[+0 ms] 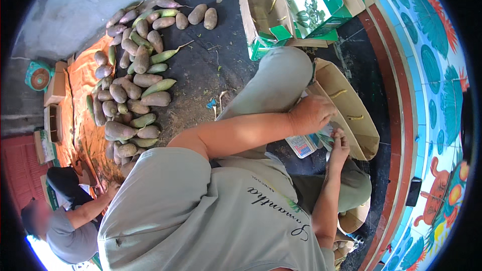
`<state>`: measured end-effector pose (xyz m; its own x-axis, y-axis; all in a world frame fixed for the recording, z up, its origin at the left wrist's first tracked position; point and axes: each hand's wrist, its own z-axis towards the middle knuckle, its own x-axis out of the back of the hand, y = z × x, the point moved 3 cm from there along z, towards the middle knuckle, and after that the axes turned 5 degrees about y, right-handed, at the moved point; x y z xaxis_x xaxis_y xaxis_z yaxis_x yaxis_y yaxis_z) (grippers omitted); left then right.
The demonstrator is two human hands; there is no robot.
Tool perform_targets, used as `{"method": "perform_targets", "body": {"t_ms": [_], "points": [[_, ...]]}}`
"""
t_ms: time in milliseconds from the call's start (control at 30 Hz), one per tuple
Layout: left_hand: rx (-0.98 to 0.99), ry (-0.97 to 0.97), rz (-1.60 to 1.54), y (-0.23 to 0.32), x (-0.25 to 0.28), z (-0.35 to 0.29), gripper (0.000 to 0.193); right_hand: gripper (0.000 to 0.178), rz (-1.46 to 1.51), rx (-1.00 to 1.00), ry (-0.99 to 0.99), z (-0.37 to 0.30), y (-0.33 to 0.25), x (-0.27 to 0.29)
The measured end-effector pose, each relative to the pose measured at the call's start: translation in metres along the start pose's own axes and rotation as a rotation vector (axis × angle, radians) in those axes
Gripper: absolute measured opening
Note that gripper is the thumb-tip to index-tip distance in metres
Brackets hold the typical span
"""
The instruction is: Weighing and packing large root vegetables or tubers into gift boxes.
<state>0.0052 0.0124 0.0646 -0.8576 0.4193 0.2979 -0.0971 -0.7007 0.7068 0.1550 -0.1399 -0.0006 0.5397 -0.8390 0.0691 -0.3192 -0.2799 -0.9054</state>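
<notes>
Box (360, 101) stands open on the floor at the person's right, just beyond the hands; two yellow cords (355, 118) show on its inner walls. Left hand (312, 114) reaches across to its near side, fingers curled down; can't tell if they grip anything. Right hand (340, 146) is just beside it, thumb and fingertips seemingly pinching a small green piece (326, 141); too small to identify. Colored panel (301, 146) sits just left of that.

Status, my read: box is opened out, cords fitted. Left: top not closed, piece not let go. Second box (244, 1) also open, next to a printed box (312, 5). Tubers (141, 60) lie loose in a big pile on the floor, so most of the lot looks unhandled. Co-worker (75, 236) works at the pile's lower end.
</notes>
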Motion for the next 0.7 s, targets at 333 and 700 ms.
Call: {"method": "perform_targets", "body": {"t_ms": [333, 700], "points": [[0.176, 0.207, -0.109, 0.01, 0.111, 0.017, 0.012, 0.03, -1.308, 0.927, -0.019, 0.021, -0.05, -0.032], [1.136, 0.232, 0.632, -0.164, 0.277, -0.269, 0.021, 0.014, -1.268, 0.929, 0.052, 0.045, -0.045, -0.027]]}}
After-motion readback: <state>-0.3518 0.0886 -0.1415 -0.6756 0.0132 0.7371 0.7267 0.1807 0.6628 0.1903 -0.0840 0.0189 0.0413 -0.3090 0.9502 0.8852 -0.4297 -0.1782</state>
